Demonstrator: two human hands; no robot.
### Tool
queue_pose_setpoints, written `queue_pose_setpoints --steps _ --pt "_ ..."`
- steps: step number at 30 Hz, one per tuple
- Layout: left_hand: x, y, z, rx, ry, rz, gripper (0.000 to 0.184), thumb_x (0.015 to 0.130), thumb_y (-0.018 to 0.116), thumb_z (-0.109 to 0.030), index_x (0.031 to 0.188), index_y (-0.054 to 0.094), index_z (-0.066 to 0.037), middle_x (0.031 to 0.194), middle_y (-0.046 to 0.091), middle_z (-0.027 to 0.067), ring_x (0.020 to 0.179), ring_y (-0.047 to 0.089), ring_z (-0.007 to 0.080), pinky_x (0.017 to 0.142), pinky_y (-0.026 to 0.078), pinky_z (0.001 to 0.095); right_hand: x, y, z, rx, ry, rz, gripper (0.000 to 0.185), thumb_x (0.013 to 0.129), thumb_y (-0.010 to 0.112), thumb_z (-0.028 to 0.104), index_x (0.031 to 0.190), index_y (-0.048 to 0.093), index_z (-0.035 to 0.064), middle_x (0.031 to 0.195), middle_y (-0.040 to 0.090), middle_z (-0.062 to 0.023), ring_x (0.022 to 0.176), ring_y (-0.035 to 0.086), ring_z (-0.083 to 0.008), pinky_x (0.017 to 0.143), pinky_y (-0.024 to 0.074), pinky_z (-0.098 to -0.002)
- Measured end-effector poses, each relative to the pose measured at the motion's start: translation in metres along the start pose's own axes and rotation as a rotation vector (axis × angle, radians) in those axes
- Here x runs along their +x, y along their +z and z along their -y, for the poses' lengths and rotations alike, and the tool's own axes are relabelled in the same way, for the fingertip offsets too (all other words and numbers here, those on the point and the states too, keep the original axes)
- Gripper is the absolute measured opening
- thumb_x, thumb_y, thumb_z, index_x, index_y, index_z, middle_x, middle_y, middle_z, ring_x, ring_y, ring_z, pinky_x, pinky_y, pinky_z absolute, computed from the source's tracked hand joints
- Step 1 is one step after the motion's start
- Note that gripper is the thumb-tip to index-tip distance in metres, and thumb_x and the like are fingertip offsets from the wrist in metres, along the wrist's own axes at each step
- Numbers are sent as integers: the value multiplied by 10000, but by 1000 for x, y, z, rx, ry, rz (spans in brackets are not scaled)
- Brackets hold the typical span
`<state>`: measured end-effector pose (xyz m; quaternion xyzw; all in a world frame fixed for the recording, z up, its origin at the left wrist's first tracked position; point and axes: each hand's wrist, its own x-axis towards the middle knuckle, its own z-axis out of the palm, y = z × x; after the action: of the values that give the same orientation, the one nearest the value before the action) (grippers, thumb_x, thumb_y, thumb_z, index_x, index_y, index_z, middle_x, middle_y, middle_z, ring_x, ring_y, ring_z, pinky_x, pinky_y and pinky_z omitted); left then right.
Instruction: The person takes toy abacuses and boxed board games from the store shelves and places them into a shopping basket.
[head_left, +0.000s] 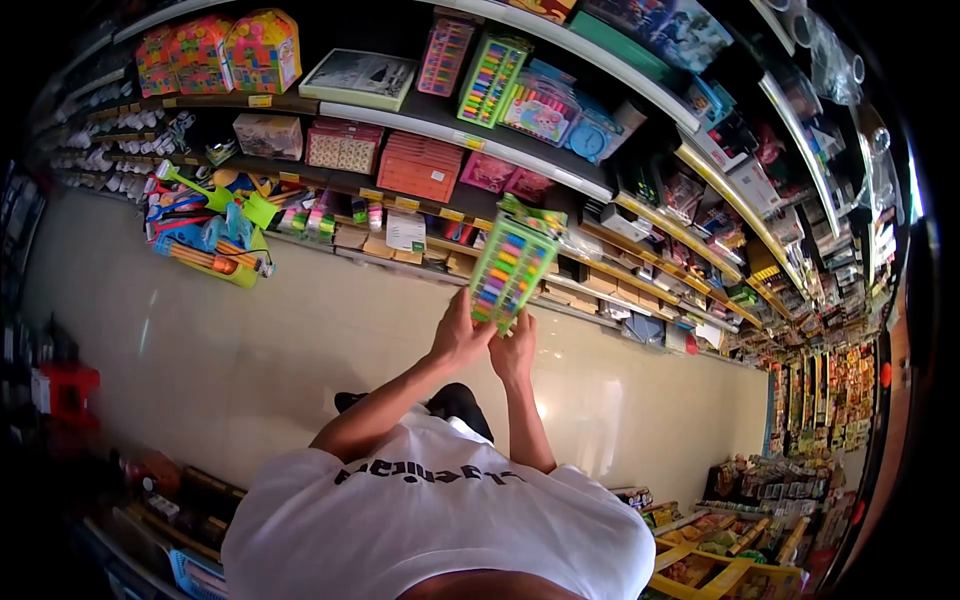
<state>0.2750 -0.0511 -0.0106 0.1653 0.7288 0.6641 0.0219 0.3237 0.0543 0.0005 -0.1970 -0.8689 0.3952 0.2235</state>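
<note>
Both my hands hold a green-framed abacus with rows of coloured beads in front of the shelves. My left hand grips its lower left edge, and my right hand is closed at its lower right corner. The two hands are close together. Something green in clear wrap shows at the abacus's top end. A similar green abacus stands on the upper shelf, beside a pink one.
Shelves of boxed goods curve across the front and down the right. A heap of toys sits by the lower shelf at left. A red stool-like object stands far left. Yellow crates are at lower right.
</note>
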Motion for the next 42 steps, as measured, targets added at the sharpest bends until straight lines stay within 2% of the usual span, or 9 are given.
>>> queue_pose_setpoints --steps 6,14,17,20,24,25,32,34,42 --pt "44 -29 31 -102 37 -162 397 720 628 -155 1045 447 -15 948 547 182 890 538 334 758 438 391 41 37 56 -151 -277 94 443 678 650 78 1087 489 27 943 516 -198 901 509 -379 755 448 -425" --pt "136 -25 42 -242 -79 -142 407 761 582 -99 1130 431 -18 1044 524 129 949 527 206 806 444 339 141 70 55 -179 -293 135 516 674 639 63 1154 454 21 1020 506 -224 906 517 -411 748 453 -435" --pt "179 -18 45 -244 -5 -177 398 752 583 -109 1106 433 -4 993 534 163 930 531 274 806 416 363 181 76 63 -149 -228 131 519 688 647 80 1164 446 25 1041 497 -219 925 517 -408 750 454 -428" --pt "227 -23 37 -54 -43 -87 472 793 584 -125 1204 381 -9 1095 500 149 1011 492 227 862 403 344 226 85 72 -117 -109 138 475 704 653 93 1132 458 27 1054 490 -211 939 510 -396 753 453 -422" --pt "289 -19 28 28 106 -164 486 792 583 -155 1206 378 -7 1075 502 163 977 497 264 830 398 352 288 101 68 -18 -243 72 577 674 697 113 1166 413 15 1041 492 -212 924 503 -387 750 454 -430" --pt "306 -20 28 132 152 -159 515 800 579 -174 1218 342 10 1068 471 205 972 486 332 834 388 391 304 103 69 14 -291 73 539 694 686 114 1159 429 24 1049 489 -206 950 491 -388 768 450 -422" --pt "401 -21 16 200 189 -250 569 821 568 -199 1244 308 78 1130 452 221 1041 470 341 880 379 379 402 124 81 86 -396 46 571 694 672 87 1195 409 10 1065 465 -224 983 467 -393 804 455 -399" --pt "414 -32 6 185 137 -157 602 830 560 -210 1268 281 94 1214 407 245 1104 440 360 921 364 373 420 131 83 90 -420 46 588 688 670 75 1205 400 7 1069 455 -226 994 464 -391 809 459 -389" --pt "462 -65 37 230 260 -84 564 824 449 -27 1319 202 86 1315 303 278 1186 364 404 979 334 387 453 162 94 175 -302 146 676 667 680 17 1268 370 42 1213 353 -166 1131 433 -301 923 446 -390"
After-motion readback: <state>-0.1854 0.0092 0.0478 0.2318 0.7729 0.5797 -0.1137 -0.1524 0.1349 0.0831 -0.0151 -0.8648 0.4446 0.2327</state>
